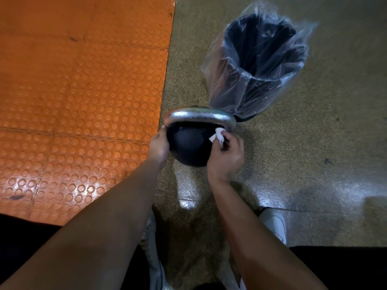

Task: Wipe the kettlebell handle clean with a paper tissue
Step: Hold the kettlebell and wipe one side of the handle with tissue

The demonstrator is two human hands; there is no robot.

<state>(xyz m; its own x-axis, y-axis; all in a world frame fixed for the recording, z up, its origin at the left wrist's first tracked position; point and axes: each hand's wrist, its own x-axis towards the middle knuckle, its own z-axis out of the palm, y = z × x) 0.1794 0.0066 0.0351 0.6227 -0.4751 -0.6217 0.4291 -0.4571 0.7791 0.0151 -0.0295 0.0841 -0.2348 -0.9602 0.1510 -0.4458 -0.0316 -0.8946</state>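
Observation:
A black kettlebell [189,143] with a silver handle [199,116] stands on the speckled floor in the middle of the view. My right hand [227,155] pinches a small white paper tissue [217,137] against the base of the handle's right leg. My left hand [159,145] rests on the left side of the black ball, just below the handle's left leg; its fingertips are hidden behind the ball.
A black bin lined with a clear plastic bag [257,65] stands right behind the kettlebell. An orange studded rubber mat [83,101] covers the floor to the left. My white shoes [274,222] are near the bottom.

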